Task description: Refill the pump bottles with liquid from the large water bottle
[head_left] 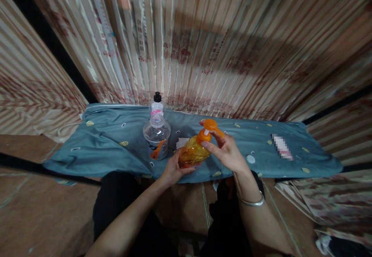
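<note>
An amber pump bottle (pixel 194 152) with an orange pump top (pixel 211 125) is tilted to the right above the front of the cloth. My left hand (pixel 174 168) is wrapped round its lower body. At the neck, my right hand (pixel 228 148) grips the orange collar and pump, thumb on the near side and fingers behind. A clear wide bottle (pixel 157 135) with an orange mark stands upright to the left. Behind it is another clear bottle with a black cap (pixel 157 97), its lower part hidden. Some pale paper (pixel 181 143) lies partly behind the amber bottle.
A blue-green cloth (pixel 104 148) with a yellow fruit pattern covers the narrow table. On its right side lie a round white disc (pixel 250 159) and a blurred-out pinkish-white item (pixel 282 147). Striped curtains (pixel 186 48) and dark frame bars (pixel 52 40) surround it.
</note>
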A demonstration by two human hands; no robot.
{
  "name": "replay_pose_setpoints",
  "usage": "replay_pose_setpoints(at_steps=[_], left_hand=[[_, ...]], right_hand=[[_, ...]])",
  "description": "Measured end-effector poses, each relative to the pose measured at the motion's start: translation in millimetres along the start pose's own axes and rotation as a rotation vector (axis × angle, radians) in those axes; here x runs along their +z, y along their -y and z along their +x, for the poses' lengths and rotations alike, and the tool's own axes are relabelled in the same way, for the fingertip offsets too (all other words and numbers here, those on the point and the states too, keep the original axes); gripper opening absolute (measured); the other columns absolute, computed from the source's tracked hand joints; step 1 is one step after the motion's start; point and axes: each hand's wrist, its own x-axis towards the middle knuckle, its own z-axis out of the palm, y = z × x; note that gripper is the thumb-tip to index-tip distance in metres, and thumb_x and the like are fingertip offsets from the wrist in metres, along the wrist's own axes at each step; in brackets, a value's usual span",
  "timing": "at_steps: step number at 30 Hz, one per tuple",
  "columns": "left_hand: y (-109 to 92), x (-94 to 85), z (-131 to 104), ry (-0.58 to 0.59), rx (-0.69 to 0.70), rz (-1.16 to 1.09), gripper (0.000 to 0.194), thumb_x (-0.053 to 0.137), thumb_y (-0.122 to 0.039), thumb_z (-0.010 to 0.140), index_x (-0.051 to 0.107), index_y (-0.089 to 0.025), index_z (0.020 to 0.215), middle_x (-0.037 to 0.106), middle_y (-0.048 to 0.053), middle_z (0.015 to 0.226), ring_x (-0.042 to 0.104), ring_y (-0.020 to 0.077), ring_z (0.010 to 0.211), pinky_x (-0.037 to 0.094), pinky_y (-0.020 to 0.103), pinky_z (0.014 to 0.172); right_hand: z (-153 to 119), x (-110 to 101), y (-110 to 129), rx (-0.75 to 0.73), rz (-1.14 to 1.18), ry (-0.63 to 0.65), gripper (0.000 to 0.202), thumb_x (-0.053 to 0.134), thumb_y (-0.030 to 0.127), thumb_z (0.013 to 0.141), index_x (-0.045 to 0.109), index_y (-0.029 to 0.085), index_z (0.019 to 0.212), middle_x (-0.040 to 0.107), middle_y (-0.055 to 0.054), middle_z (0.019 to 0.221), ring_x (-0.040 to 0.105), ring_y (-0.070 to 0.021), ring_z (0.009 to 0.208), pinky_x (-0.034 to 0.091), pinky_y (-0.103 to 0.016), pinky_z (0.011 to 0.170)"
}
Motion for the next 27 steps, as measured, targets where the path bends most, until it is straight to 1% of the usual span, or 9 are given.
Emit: replay_pose_setpoints(at_steps=[3, 6, 9, 11, 14, 16, 20, 23, 27], left_hand=[[-1.1, -0.2, -0.2, -0.003, 0.002, 0.006, 0.075, 0.09, -0.024, 0.061, 0.055, -0.018, 0.128, 0.071, 0.011, 0.129, 0.069, 0.0291, 0.121, 0.05, 0.048, 0.111], [-2.8, 0.4, -0.5, -0.001, 0.002, 0.006, 0.073, 0.089, -0.024, 0.062, 0.056, -0.019, 0.126, 0.073, 0.01, 0.127, 0.07, 0.0285, 0.119, 0.051, 0.047, 0.11], [-2.5, 0.9, -0.1, -0.005, 0.0, 0.018, 0.072, 0.09, -0.024, 0.062, 0.056, -0.019, 0.125, 0.073, 0.01, 0.126, 0.07, 0.0283, 0.118, 0.052, 0.047, 0.109], [-0.9, 0.7, 0.5, -0.011, -0.001, 0.029, 0.073, 0.09, -0.023, 0.061, 0.057, -0.019, 0.125, 0.073, 0.01, 0.126, 0.07, 0.0286, 0.118, 0.051, 0.047, 0.11], [1.9, -0.1, 1.1, -0.02, 0.001, 0.044, 0.074, 0.091, -0.024, 0.06, 0.057, -0.018, 0.126, 0.072, 0.011, 0.128, 0.069, 0.0292, 0.12, 0.051, 0.047, 0.11], [2.0, -0.6, 0.8, -0.022, 0.002, 0.053, 0.075, 0.09, -0.024, 0.061, 0.056, -0.018, 0.127, 0.072, 0.011, 0.129, 0.069, 0.0292, 0.12, 0.051, 0.047, 0.11], [-3.5, -0.6, -0.4, -0.018, -0.002, 0.07, 0.072, 0.09, -0.024, 0.062, 0.057, -0.019, 0.125, 0.073, 0.01, 0.126, 0.07, 0.0282, 0.118, 0.051, 0.047, 0.109], [-8.0, -0.1, -0.5, -0.021, -0.004, 0.08, 0.072, 0.09, -0.024, 0.061, 0.057, -0.018, 0.125, 0.073, 0.01, 0.125, 0.07, 0.0279, 0.117, 0.052, 0.046, 0.108], [-9.6, 0.2, -0.3, -0.031, -0.008, 0.089, 0.074, 0.091, -0.025, 0.06, 0.057, -0.019, 0.126, 0.072, 0.01, 0.127, 0.07, 0.0286, 0.119, 0.051, 0.047, 0.109]], right_hand=[[1.2, -4.0, 0.5, 0.003, 0.054, 0.098, 0.047, 0.079, 0.059, 0.08, 0.073, 0.029, 0.116, 0.07, -0.006, 0.133, 0.061, -0.0295, 0.131, 0.043, -0.047, 0.116], [1.7, 1.1, -2.1, 0.017, -0.02, -0.047, 0.064, 0.087, 0.058, 0.069, 0.071, 0.028, 0.123, 0.067, -0.008, 0.138, 0.057, -0.0316, 0.136, 0.038, -0.05, 0.12], [1.5, 7.1, -5.7, 0.041, -0.065, -0.175, 0.062, 0.088, 0.057, 0.067, 0.071, 0.027, 0.119, 0.068, -0.008, 0.135, 0.057, -0.032, 0.134, 0.036, -0.051, 0.121], [1.4, 6.4, -6.5, 0.043, -0.012, -0.138, 0.055, 0.086, 0.057, 0.071, 0.072, 0.027, 0.115, 0.071, -0.008, 0.129, 0.06, -0.0308, 0.129, 0.04, -0.05, 0.118], [1.7, 0.4, -4.7, 0.031, 0.116, 0.045, 0.045, 0.08, 0.059, 0.078, 0.074, 0.028, 0.11, 0.073, -0.006, 0.123, 0.065, -0.028, 0.121, 0.048, -0.045, 0.11], [1.6, -1.9, -3.7, 0.02, 0.162, 0.106, 0.047, 0.079, 0.061, 0.078, 0.073, 0.029, 0.113, 0.071, -0.006, 0.124, 0.064, -0.0272, 0.122, 0.049, -0.043, 0.109], [0.7, 4.4, -7.1, 0.003, 0.083, -0.05, 0.057, 0.086, 0.06, 0.07, 0.07, 0.028, 0.115, 0.07, -0.005, 0.124, 0.06, -0.0283, 0.128, 0.041, -0.045, 0.116], [0.0, 9.1, -10.0, 0.0, 0.034, -0.153, 0.049, 0.087, 0.058, 0.07, 0.071, 0.027, 0.106, 0.072, -0.005, 0.115, 0.063, -0.0276, 0.121, 0.041, -0.045, 0.116], [-1.1, 4.9, -5.8, 0.009, 0.128, -0.01, 0.044, 0.075, 0.065, 0.08, 0.073, 0.027, 0.101, 0.073, -0.006, 0.114, 0.065, -0.0267, 0.118, 0.046, -0.042, 0.11]])
